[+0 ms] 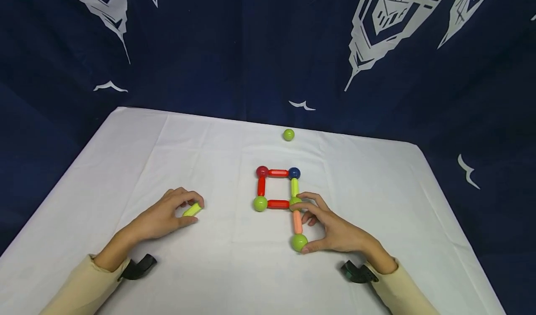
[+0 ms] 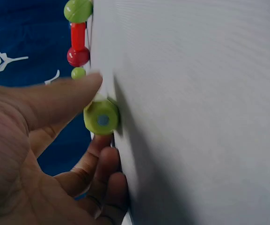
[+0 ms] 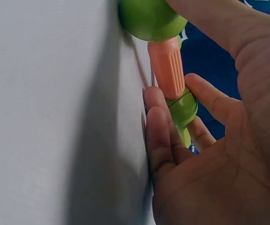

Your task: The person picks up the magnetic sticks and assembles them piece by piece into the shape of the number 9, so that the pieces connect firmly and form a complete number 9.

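Observation:
My left hand pinches a yellow-green magnetic rod low over the white table. In the left wrist view this rod turns its round end, with a grey centre, toward the camera, between thumb and fingers. A square of magnetic rods and balls lies right of it: three red rods, one yellow-green rod, a red ball, a dark blue ball and two green balls. From its near right corner extends a salmon rod ending in a green ball. My right hand grips this extension, thumb on the end ball, fingers at the corner ball.
A loose green ball lies near the far edge of the white tablecloth. Behind the table hangs a dark blue cloth with white patterns. Black straps with mounts sit at both sleeve cuffs.

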The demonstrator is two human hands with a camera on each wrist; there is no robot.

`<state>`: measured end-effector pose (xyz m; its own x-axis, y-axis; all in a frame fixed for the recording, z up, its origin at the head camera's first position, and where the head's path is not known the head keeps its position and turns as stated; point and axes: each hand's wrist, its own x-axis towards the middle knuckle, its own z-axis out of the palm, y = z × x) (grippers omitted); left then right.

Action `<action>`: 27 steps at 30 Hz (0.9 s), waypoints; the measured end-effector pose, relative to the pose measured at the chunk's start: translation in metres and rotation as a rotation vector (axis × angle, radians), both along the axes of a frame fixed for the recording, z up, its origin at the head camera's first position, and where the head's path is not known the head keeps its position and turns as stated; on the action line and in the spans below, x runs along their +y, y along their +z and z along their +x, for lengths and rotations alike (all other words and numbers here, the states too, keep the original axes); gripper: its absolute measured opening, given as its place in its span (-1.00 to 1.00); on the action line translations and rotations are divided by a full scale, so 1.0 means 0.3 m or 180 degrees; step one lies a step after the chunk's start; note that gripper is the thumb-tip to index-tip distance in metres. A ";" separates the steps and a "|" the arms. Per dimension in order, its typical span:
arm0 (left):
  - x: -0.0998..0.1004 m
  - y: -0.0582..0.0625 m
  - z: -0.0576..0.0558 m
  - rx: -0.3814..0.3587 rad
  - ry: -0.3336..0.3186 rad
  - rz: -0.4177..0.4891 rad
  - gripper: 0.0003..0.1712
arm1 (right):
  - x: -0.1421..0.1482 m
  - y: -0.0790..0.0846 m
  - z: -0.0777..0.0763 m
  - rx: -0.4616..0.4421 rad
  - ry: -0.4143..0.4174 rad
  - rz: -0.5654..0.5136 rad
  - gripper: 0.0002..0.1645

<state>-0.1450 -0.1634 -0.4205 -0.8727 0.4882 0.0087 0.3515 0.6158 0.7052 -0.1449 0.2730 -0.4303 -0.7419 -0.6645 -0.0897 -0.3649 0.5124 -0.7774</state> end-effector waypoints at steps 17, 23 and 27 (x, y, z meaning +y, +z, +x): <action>0.182 0.010 0.024 -0.0110 -0.0484 0.0413 -0.72 | -0.020 -0.008 0.013 -0.0075 -0.0126 0.0132 -0.11; 0.315 0.015 0.031 -0.0165 -0.0789 0.0460 -0.75 | -0.017 -0.008 0.011 -0.0108 -0.0081 0.0104 -0.10; 0.379 0.015 0.031 -0.0188 -0.0906 0.0439 -0.77 | -0.016 -0.009 0.009 -0.0113 -0.0083 0.0077 -0.08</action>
